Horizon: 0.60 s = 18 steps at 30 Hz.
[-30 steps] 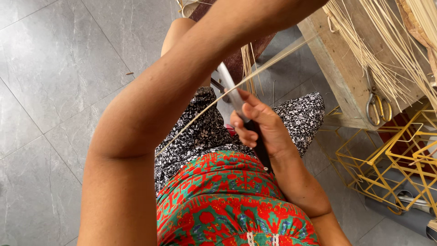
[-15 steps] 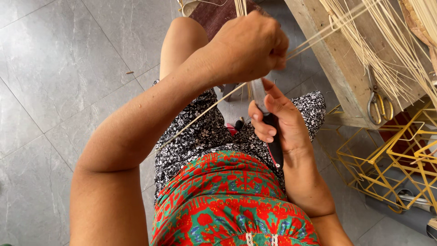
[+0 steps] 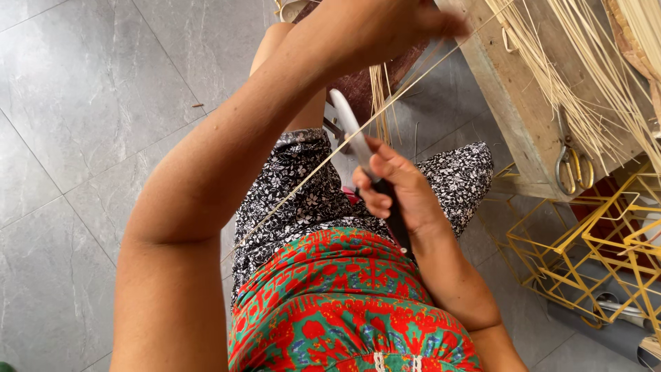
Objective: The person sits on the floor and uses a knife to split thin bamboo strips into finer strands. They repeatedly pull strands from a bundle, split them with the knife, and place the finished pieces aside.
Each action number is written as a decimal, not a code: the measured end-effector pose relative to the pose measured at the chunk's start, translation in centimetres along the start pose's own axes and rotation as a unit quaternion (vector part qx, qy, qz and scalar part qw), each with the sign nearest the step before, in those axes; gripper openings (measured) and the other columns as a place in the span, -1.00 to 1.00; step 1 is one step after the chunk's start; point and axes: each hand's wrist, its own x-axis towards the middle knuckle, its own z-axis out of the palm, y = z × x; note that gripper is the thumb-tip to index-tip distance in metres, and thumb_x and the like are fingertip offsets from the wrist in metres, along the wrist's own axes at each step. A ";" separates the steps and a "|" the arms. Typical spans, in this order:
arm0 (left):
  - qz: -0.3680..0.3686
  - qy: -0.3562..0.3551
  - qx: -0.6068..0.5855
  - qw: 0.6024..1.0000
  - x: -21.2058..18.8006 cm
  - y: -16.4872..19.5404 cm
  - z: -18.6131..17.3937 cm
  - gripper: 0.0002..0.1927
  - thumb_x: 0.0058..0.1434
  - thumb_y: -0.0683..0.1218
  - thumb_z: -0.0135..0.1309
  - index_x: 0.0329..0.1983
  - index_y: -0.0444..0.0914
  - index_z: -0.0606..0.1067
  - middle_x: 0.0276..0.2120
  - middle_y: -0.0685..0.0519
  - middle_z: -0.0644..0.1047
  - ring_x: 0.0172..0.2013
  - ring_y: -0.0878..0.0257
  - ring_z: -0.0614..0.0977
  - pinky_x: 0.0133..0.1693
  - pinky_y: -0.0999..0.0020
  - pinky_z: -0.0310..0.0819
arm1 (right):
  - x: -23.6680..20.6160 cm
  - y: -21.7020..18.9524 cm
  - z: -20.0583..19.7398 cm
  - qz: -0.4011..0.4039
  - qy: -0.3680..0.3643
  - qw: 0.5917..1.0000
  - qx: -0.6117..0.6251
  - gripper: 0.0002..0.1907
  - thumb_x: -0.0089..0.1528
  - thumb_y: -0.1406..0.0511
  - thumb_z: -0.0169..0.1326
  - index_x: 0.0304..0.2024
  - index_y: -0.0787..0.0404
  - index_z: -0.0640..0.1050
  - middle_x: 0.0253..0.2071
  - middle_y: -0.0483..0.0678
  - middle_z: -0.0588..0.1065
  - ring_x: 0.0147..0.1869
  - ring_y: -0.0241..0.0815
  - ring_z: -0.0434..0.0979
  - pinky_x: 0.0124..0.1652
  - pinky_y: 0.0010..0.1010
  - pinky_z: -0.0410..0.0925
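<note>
Here my left hand (image 3: 385, 27) pinches a thin strip (image 3: 310, 176) up high; my right hand (image 3: 396, 189) grips a knife (image 3: 351, 134) against it over my lap. Strip looks light, springy, brittle: hold near the blade.

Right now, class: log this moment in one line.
left hand: pulls strip | right hand: grips knife | blade against strip

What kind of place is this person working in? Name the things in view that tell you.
Probably a home craft workspace for cane or bamboo weaving: bundles of thin pale strips lie on a wooden bench, yellow wire frames stand on the grey tiled floor, and the right hand holds a knife.
</note>
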 end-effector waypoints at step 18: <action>-0.100 0.023 -0.164 0.981 -2.6 2.0 3.4 -0.91 0.08 -0.06 0.24 -0.44 -0.16 0.65 -0.52 0.01 0.63 -0.44 0.06 0.67 -0.36 0.14 0.55 | -0.8 -2.1 0.2 -0.032 0.010 0.999 -0.016 -0.38 0.36 0.16 0.14 0.43 0.06 0.25 -0.32 0.06 0.45 -0.60 -0.38 0.26 -0.62 -0.59 0.19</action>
